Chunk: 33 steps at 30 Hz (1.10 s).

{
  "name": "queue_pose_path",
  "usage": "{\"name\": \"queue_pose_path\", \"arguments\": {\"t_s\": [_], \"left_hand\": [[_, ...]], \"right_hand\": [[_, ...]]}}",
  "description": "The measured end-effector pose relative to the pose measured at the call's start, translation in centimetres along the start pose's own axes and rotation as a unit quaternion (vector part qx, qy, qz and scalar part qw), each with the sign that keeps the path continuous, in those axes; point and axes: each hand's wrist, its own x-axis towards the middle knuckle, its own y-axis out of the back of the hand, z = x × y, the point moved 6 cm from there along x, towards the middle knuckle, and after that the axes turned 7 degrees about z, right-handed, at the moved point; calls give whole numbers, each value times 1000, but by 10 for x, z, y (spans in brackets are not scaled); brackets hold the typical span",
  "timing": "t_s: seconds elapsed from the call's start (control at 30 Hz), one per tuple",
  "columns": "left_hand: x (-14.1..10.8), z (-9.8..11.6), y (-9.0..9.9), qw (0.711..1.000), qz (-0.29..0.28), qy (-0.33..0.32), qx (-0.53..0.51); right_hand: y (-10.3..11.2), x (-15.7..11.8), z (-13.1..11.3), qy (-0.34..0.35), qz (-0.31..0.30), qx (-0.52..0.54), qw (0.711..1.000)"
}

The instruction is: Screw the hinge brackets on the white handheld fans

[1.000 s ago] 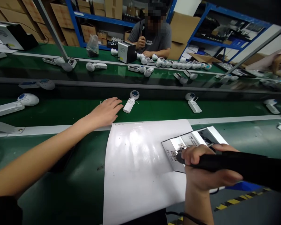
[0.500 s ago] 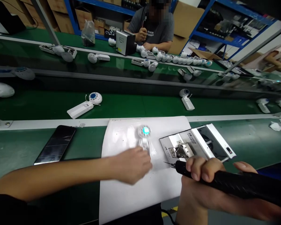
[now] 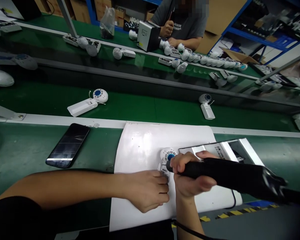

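Both hands had closed together since the earlier view: the left hand (image 3: 146, 190) now pinned the white unit (image 3: 168, 155) on the white sheet (image 3: 140, 150), its grip narrow, fingers curled round the unit's body, while the right hand (image 3: 190, 176) held a tight grip round the black electric screwdriver (image 3: 227, 171), with the bit at the blue-centred head, its contact hidden. A slipped bit could scratch the casing, and the unit could skid on the glossy sheet if the left hand eased. Just beside them stood a steel fixture (image 3: 215, 146); farther left, a phone (image 3: 67, 145) lay on the green belt (image 3: 40, 146). Beyond, more units (image 3: 100, 96) lay on the next belt, and a co-worker (image 3: 182, 20) sat before blue shelves (image 3: 260, 33)
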Motion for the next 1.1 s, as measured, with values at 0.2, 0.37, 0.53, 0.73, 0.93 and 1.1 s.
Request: {"name": "queue_pose_path", "arguments": {"t_s": [0.2, 0.37, 0.53, 0.73, 0.93, 1.1], "left_hand": [[-2, 0, 1, 1000, 17, 17, -18], [-4, 0, 0, 999, 2, 26, -26], [-6, 0, -3, 1000, -12, 25, -14], [-5, 1, -1, 1000, -13, 12, -23], [-6, 1, 1, 999, -8, 17, -27], [-6, 2, -1, 999, -10, 14, -27]], "right_hand": [[-12, -7, 12, -39, -41, -2, 998], [-13, -12, 18, -24, -55, -8, 998], [-14, -14, 16, -11, -55, -19, 998], [20, 11, -43, 110, 15, -53, 992], [69, 43, -71, 226, 130, -203, 944], [66, 41, -60, 202, 85, -202, 955]]}}
